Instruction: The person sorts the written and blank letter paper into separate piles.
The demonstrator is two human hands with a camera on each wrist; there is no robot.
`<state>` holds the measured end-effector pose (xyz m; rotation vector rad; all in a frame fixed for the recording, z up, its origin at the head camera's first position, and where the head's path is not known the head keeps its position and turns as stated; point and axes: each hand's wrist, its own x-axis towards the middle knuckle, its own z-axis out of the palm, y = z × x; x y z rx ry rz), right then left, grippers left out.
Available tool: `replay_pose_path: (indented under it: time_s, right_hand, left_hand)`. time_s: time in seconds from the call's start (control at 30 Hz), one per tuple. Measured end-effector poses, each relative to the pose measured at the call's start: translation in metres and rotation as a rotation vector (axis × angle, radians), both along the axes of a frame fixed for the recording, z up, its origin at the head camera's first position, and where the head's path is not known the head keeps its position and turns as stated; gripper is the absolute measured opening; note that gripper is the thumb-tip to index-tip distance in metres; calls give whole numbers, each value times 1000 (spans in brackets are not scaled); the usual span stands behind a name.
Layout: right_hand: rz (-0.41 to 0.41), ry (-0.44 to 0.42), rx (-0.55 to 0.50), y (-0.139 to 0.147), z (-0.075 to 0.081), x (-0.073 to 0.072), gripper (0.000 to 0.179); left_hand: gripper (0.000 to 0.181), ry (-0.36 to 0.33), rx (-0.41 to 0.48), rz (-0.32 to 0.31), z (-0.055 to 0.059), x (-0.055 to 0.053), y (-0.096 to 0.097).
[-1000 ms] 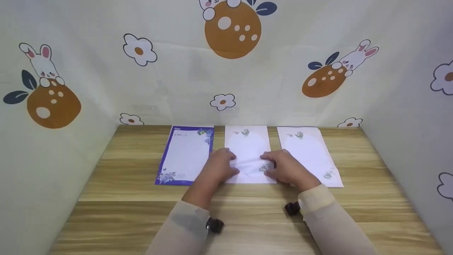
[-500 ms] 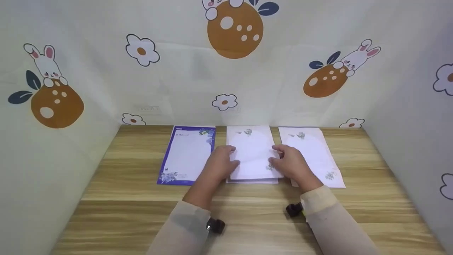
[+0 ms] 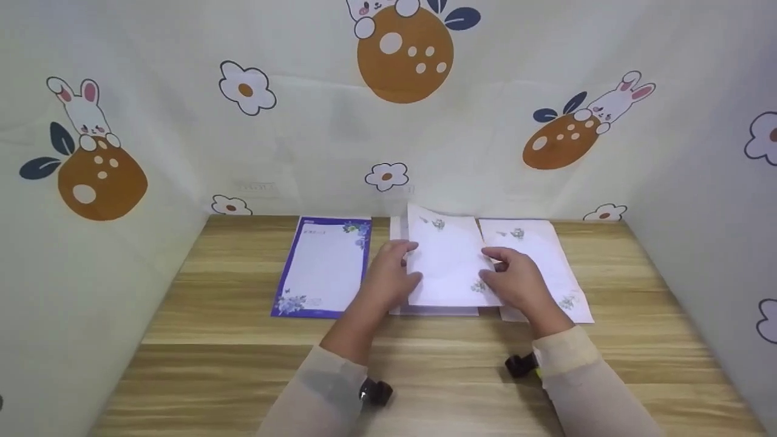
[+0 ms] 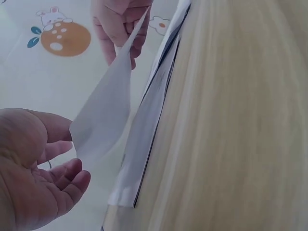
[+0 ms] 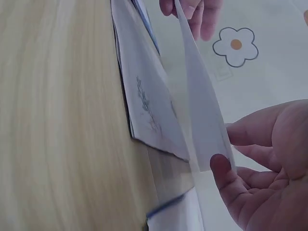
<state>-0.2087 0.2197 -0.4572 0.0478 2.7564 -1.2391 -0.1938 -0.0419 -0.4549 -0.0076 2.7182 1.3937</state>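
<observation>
A white sheet of letter paper with small green floral prints is raised at a slant above the middle stack of paper. My left hand pinches its left edge, and my right hand pinches its right edge, thumb nearest me. In the left wrist view the sheet hangs between both hands, apart from the paper on the table. From the right wrist, my thumb and fingers grip the edge of the sheet. The stack below shows only along its left and front edges.
On the left lies a purple-bordered sheet with blue flowers. A similar floral white sheet lies on the right, partly behind my right hand. The wooden table meets a fabric wall printed with rabbits, oranges and flowers.
The top sheet has come up off the middle stack and shifted right, uncovering the stack's left strip. Both hands have moved right with it.
</observation>
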Motion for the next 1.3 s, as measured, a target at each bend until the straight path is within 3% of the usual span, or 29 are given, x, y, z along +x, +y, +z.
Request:
replay_pose_path:
  time_s: [0.5,0.83,1.03,1.3]
  right_hand:
    - [-156,30,-47,79,9,19,51]
    - [-239,-13,-78,124,9,28,54]
    - [-273,-28,-89,137,5,24,56]
    - [-216,-64,-122,143,-9,18,65]
  left_hand:
    - [62,14,38,-133,-8,8,82]
    - [60,12,113,-170,-11,10,125]
    - [59,-33,141,-181,-11,9,138]
    - [58,-62,92,-188,-20,5,139]
